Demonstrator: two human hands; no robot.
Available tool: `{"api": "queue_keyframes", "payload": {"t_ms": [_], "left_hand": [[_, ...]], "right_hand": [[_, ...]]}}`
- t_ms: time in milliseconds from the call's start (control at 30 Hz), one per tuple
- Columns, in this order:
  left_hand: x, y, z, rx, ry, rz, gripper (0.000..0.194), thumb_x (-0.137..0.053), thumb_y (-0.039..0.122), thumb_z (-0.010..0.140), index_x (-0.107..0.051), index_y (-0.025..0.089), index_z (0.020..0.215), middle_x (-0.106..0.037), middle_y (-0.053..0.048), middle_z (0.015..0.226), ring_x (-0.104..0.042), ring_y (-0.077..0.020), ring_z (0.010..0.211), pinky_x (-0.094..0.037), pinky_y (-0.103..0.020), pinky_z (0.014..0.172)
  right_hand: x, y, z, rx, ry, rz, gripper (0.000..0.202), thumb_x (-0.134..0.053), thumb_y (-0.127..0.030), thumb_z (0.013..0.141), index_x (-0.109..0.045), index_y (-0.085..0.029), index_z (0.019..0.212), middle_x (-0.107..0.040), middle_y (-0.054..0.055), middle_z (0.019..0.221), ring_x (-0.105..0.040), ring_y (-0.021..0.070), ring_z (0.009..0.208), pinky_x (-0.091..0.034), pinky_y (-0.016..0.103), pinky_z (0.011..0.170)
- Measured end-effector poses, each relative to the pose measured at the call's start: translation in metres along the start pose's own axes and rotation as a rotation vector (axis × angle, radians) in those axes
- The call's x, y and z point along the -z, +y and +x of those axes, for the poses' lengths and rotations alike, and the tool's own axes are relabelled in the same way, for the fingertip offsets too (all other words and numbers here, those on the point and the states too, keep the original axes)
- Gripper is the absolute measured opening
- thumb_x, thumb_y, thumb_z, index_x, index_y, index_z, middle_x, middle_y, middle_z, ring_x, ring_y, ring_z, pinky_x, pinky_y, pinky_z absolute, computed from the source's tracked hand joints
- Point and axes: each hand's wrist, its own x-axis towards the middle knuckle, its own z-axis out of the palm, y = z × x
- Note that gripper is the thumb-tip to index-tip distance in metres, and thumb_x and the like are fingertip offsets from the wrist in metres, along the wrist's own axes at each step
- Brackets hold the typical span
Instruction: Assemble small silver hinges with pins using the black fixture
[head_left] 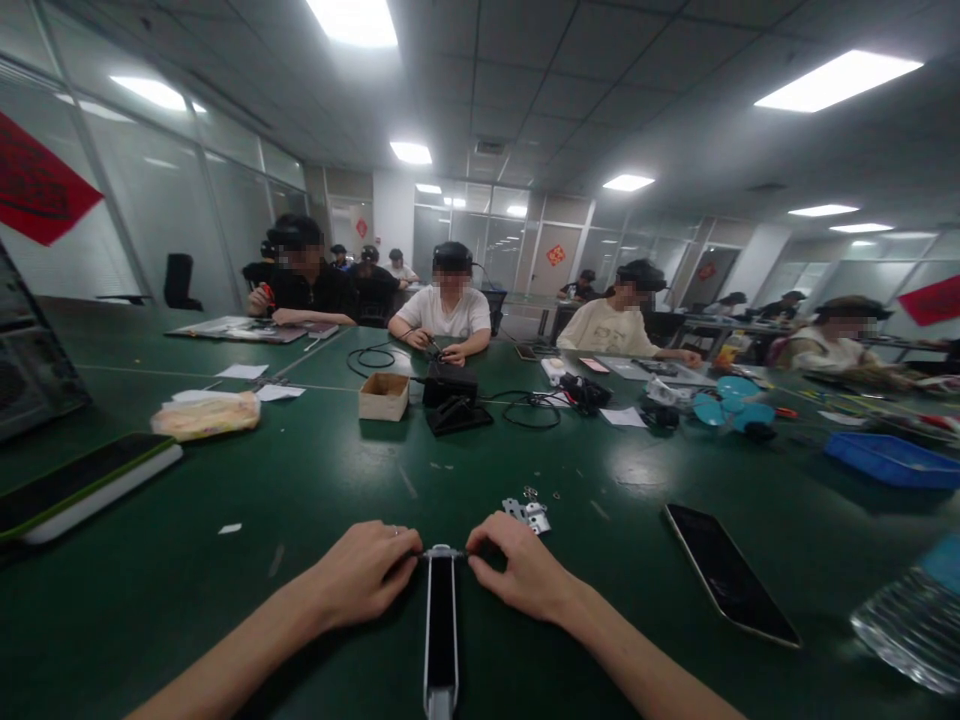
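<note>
while left hand [369, 572] pinches small part at far end of dark bar with light edges [441, 630], right hand [517, 568] pinches opposite side, fingertips closed. bar between hands; metal pieces [534, 516] just beyond right hand; phone [729, 572] right of it.

Green tabletop [337, 480], black phone screen [724, 570], vivid blue tray [889, 460], tan open box [384, 398], red wall decorations with gold patterning [556, 255], white T-shirt [469, 312]
</note>
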Motion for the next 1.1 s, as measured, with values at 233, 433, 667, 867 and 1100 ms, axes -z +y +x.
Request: {"api": "queue_keyframes", "payload": {"t_ms": [233, 433, 667, 867, 1100], "left_hand": [[0.0, 0.002, -0.001, -0.002, 0.006, 0.021, 0.019, -0.04, 0.019, 0.09, -0.058, 0.02, 0.093, -0.067, -0.004, 0.086, -0.062, -0.0194, 0.074, -0.044, -0.03, 0.068], [0.001, 0.003, -0.002, -0.023, 0.011, 0.043, 0.016, -0.043, 0.016, 0.088, -0.058, 0.019, 0.093, -0.068, -0.003, 0.085, -0.063, -0.0186, 0.073, -0.045, -0.028, 0.066], [-0.003, 0.002, -0.001, -0.041, 0.031, 0.052, 0.016, -0.043, 0.017, 0.089, -0.058, 0.02, 0.095, -0.068, -0.002, 0.084, -0.064, -0.0185, 0.072, -0.044, -0.028, 0.064], [-0.004, 0.0, 0.001, -0.039, 0.033, 0.011, 0.017, -0.041, 0.019, 0.091, -0.058, 0.02, 0.093, -0.067, -0.003, 0.081, -0.063, -0.0185, 0.071, -0.043, -0.028, 0.065], [-0.003, -0.002, 0.003, -0.041, 0.007, -0.024, 0.021, -0.038, 0.021, 0.092, -0.059, 0.019, 0.094, -0.067, -0.005, 0.084, -0.063, -0.0192, 0.074, -0.043, -0.029, 0.067]], "right_hand": [[0.0, -0.005, 0.001, -0.06, -0.029, 0.028, 0.007, -0.063, -0.015, 0.081, -0.064, -0.016, 0.087, -0.063, 0.005, 0.086, -0.057, 0.0176, 0.08, -0.046, 0.031, 0.072], [-0.005, -0.002, 0.0, -0.062, -0.019, 0.026, 0.008, -0.06, -0.015, 0.082, -0.065, -0.016, 0.088, -0.064, 0.005, 0.085, -0.058, 0.0178, 0.078, -0.047, 0.031, 0.07], [-0.012, 0.003, 0.0, 0.076, -0.004, -0.028, 0.013, -0.059, -0.013, 0.083, -0.067, -0.017, 0.091, -0.068, 0.005, 0.085, -0.06, 0.0184, 0.079, -0.047, 0.031, 0.07], [-0.008, -0.003, 0.001, 0.11, 0.025, -0.05, 0.011, -0.064, -0.012, 0.079, -0.065, -0.016, 0.09, -0.067, 0.004, 0.085, -0.059, 0.0178, 0.079, -0.047, 0.031, 0.073], [-0.008, -0.004, 0.002, 0.096, 0.014, -0.126, 0.011, -0.066, -0.016, 0.08, -0.065, -0.016, 0.091, -0.067, 0.004, 0.086, -0.059, 0.0172, 0.079, -0.046, 0.03, 0.072]]}}
